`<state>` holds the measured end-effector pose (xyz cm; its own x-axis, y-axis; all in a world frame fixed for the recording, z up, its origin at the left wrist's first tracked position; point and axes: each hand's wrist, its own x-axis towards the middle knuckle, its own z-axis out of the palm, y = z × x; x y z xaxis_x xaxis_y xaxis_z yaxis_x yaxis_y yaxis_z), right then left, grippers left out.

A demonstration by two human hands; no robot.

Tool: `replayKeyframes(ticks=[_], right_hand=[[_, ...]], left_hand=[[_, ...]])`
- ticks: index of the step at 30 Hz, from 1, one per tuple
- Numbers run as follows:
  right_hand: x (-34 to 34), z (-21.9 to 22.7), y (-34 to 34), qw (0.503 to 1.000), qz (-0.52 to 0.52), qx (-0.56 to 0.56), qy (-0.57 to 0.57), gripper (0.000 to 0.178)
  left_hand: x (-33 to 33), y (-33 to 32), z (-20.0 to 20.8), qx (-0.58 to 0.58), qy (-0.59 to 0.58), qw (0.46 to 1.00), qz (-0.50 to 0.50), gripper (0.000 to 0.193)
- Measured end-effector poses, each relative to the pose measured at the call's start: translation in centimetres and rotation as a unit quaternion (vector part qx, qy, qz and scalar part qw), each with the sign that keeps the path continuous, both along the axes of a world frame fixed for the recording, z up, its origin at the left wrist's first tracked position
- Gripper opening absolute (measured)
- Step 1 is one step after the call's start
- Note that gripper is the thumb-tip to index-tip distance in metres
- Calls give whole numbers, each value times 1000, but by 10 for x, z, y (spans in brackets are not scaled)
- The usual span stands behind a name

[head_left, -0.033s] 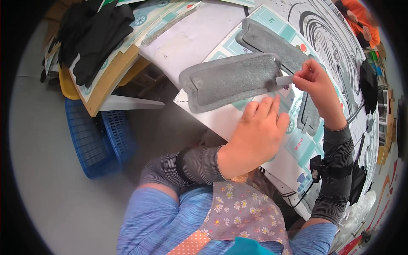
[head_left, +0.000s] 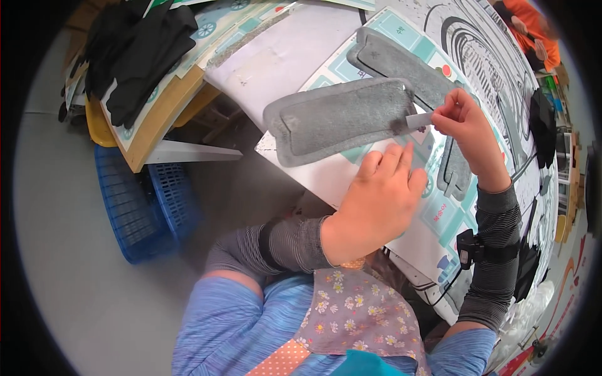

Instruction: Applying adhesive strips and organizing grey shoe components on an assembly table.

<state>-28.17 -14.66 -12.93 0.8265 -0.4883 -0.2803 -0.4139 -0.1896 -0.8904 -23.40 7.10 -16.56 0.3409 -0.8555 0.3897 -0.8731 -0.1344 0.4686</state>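
Observation:
A long grey pad [head_left: 345, 119] with a stitched-looking outline lies flat near the table corner. My right hand [head_left: 461, 119] is above its right end, thumb and fingers pinched on a small white strip [head_left: 419, 120]. The strip's free end reaches to the pad's edge; whether it is fixed there I cannot tell. My left hand [head_left: 382, 194] rests just below the pad, palm down, fingers stretched and holding nothing. Behind the pad lies a second grey pad [head_left: 401, 62], partly covered by it. Another grey piece [head_left: 456, 169] shows below my right wrist.
Under the pads lies a printed teal and white sheet [head_left: 439, 216] on the table. To the left, black fabric [head_left: 150, 56] is heaped on a wood-edged table, with a blue plastic basket [head_left: 132, 207] below. A person in orange [head_left: 533, 25] sits at the far right.

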Motion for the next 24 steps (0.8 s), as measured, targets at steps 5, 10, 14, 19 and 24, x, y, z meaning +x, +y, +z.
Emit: replayKeyframes(ticks=[5, 10, 14, 19, 24], right_hand=[[-4, 4, 4, 1000, 20, -2, 7, 18], [3, -3, 5, 999, 19, -43, 6, 18], [6, -4, 3, 999, 7, -46, 0, 18], [12, -6, -2, 998, -3, -64, 5, 18], [15, -11, -2, 994, -1, -105, 19, 20]], left_hand=[[1, -4, 3, -23, 22, 999, -17, 15], [16, -7, 2, -1, 3, 1000, -22, 19], [24, -14, -1, -18, 8, 999, -32, 19], [29, -21, -3, -20, 3, 1000, -17, 18], [31, -28, -3, -25, 3, 1000, -14, 17]])
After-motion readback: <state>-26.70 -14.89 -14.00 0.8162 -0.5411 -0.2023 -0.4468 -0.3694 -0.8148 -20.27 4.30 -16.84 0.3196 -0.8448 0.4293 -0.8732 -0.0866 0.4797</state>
